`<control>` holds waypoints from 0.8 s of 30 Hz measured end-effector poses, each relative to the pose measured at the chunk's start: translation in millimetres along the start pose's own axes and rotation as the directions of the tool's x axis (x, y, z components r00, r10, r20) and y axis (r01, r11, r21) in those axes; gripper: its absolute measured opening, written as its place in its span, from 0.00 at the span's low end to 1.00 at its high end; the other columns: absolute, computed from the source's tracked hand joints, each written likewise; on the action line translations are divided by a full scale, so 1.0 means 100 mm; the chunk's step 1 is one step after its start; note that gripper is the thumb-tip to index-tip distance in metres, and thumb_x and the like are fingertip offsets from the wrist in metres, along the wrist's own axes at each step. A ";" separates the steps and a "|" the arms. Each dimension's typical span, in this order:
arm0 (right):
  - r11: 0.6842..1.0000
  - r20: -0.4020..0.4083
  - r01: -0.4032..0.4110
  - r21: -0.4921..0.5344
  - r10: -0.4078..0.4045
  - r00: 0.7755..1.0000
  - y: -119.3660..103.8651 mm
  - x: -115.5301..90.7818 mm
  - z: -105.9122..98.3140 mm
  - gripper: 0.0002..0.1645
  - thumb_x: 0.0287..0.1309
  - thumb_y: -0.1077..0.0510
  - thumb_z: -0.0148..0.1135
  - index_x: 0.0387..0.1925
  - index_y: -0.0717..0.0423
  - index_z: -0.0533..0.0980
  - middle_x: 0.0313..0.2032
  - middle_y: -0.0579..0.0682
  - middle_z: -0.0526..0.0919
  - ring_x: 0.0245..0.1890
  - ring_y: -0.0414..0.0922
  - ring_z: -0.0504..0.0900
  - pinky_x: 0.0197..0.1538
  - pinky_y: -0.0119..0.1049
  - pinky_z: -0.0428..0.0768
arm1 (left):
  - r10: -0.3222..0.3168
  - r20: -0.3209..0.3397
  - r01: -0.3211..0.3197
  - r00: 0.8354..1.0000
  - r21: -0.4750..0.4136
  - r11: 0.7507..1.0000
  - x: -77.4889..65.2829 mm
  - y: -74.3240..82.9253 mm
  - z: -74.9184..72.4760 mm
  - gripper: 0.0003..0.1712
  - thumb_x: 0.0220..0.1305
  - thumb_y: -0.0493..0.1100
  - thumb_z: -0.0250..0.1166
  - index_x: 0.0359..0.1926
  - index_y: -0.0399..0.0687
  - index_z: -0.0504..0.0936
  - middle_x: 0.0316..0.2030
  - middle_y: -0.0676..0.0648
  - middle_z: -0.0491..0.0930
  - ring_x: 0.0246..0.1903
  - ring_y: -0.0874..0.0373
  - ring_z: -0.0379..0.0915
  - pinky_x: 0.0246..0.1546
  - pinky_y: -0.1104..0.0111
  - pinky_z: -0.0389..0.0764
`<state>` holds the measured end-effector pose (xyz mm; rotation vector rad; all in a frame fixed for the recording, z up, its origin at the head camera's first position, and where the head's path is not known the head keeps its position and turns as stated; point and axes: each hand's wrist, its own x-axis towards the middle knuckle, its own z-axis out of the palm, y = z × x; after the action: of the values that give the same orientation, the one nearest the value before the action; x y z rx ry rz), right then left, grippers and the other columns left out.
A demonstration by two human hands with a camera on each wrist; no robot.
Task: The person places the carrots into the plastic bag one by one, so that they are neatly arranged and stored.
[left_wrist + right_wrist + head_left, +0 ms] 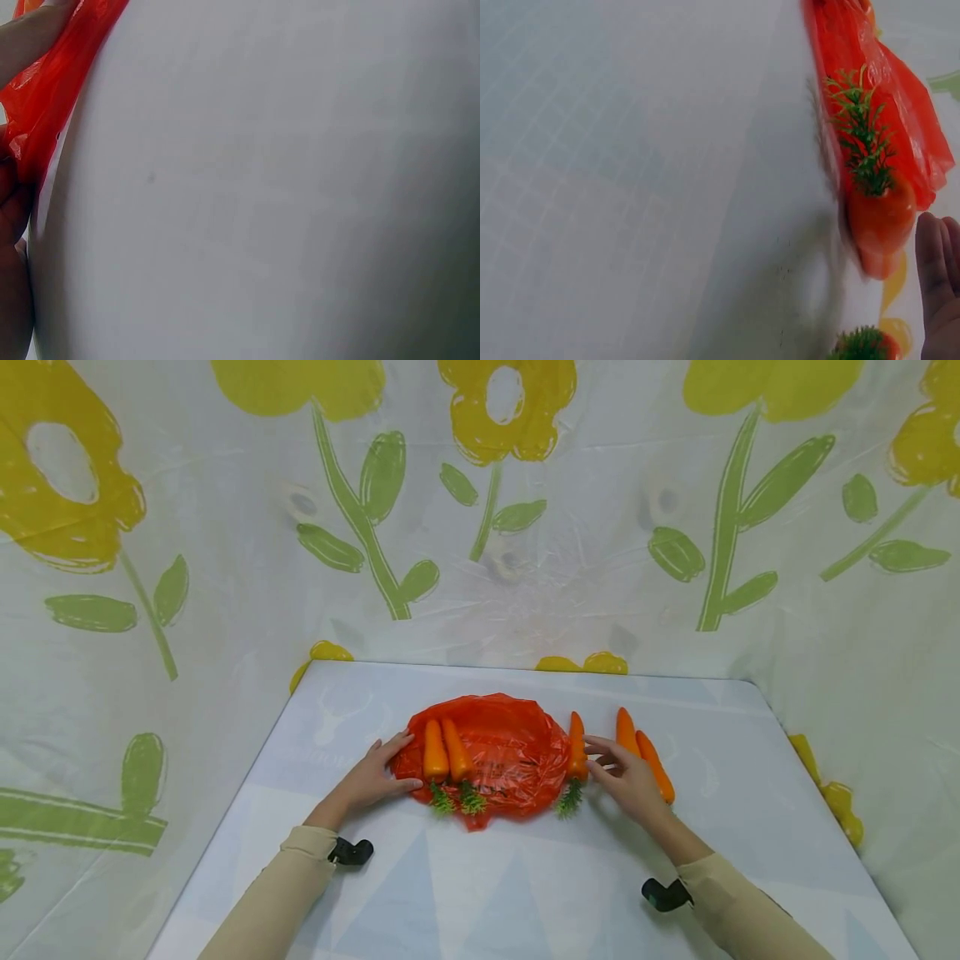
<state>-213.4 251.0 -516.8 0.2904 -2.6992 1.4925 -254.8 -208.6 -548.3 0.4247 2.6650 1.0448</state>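
A crumpled red plastic bag lies flat in the middle of the table. Two orange carrots with green tops rest side by side on its left part. My left hand lies flat on the bag's left edge, fingers spread; the left wrist view shows the bag against my fingers. A third carrot lies at the bag's right edge. My right hand reaches it with straight fingers, and the fingertips sit just beside that carrot. Two more carrots lie behind my right hand.
A white sheet printed with yellow flowers and green stems hangs as a wall behind and on both sides of the table. The table's pale cloth stretches bare toward me. Black wrist straps sit on both sleeves.
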 end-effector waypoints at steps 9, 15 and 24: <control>0.999 -0.028 -0.040 0.000 0.040 0.999 0.04 -0.04 -0.10 0.25 0.69 0.58 0.65 0.65 0.55 0.76 0.51 0.57 0.85 0.38 0.52 0.85 0.41 0.27 0.83 | -0.008 0.001 0.008 1.000 -0.006 1.000 -0.01 0.01 0.00 0.58 0.54 0.68 0.73 0.79 0.52 0.60 0.79 0.44 0.54 0.76 0.28 0.36 0.69 0.31 0.49; 1.000 -0.047 -0.023 -0.008 0.022 0.999 0.08 -0.10 -0.17 0.26 0.70 0.56 0.64 0.66 0.57 0.75 0.52 0.60 0.85 0.41 0.51 0.86 0.43 0.24 0.82 | -0.013 0.001 0.013 1.000 -0.007 1.000 -0.01 0.01 0.00 0.58 0.54 0.69 0.73 0.79 0.53 0.60 0.79 0.45 0.53 0.76 0.28 0.37 0.69 0.31 0.50; 0.999 -0.109 0.005 -0.036 -0.009 0.994 0.16 -0.19 -0.27 0.25 0.70 0.57 0.65 0.66 0.56 0.76 0.53 0.59 0.85 0.44 0.37 0.83 0.47 0.18 0.77 | -0.008 0.000 0.008 1.000 -0.001 1.000 0.00 0.00 0.01 0.58 0.54 0.69 0.73 0.79 0.54 0.60 0.79 0.45 0.53 0.76 0.28 0.37 0.69 0.30 0.50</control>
<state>-199.4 284.2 -518.2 0.2102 -2.6331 1.4136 -254.5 -208.3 -549.0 0.4129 2.6639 1.0432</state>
